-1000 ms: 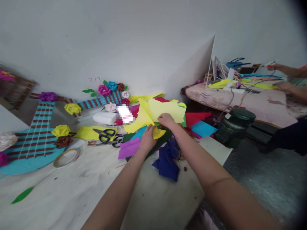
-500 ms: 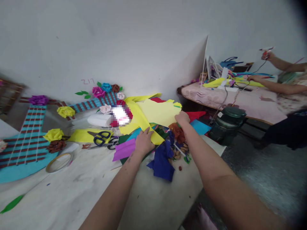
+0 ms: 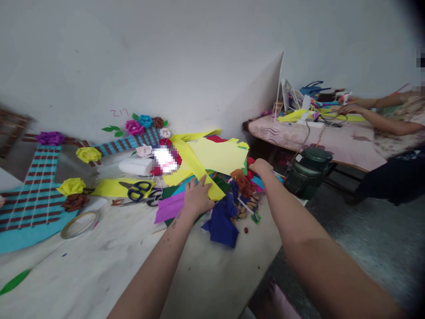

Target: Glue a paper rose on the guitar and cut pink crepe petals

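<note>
My left hand lies with its fingers apart on a bright yellow paper strip, beside a purple paper piece. My right hand is closed at the right side of the pile, on a red paper piece that looks bunched at its fingers. Between the hands spreads a pale yellow sheet with a jagged edge. Below it are crumpled brown paper and dark blue paper. Part of the red paper is hidden behind my right hand.
Scissors, a tape roll and a blue paper guitar with paper flowers are at the left. A dark green bin stands beyond the table's right edge. Another person works at a pink-covered table.
My right hand has moved slightly right, and the red paper now bunches by it instead of lying stretched out to the right. The other person's raised hand has come down. The view shifted slightly.
</note>
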Tool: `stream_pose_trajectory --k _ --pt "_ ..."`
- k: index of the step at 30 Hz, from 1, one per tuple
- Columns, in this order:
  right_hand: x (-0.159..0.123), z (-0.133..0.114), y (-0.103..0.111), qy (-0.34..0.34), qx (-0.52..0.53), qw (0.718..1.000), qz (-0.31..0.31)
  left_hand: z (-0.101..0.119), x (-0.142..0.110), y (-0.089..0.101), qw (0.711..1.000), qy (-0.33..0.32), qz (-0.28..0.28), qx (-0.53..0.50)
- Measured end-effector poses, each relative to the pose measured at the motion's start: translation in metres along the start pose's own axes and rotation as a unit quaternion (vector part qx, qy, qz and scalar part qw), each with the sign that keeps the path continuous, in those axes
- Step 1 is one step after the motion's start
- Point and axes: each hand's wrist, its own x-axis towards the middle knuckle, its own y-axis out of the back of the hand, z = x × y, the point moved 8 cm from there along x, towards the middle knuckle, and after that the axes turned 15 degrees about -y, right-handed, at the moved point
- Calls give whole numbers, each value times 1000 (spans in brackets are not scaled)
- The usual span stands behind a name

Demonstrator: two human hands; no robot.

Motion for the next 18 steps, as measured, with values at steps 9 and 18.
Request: stream_pose_trajectory --k 9,18 --pt "3 -16 -1 49 90 991 -85 11 -3 5 998 -45 34 30" --pt "-32 -19 -8 30 273 922 -273 28 15 -13 986 -75 45 -143"
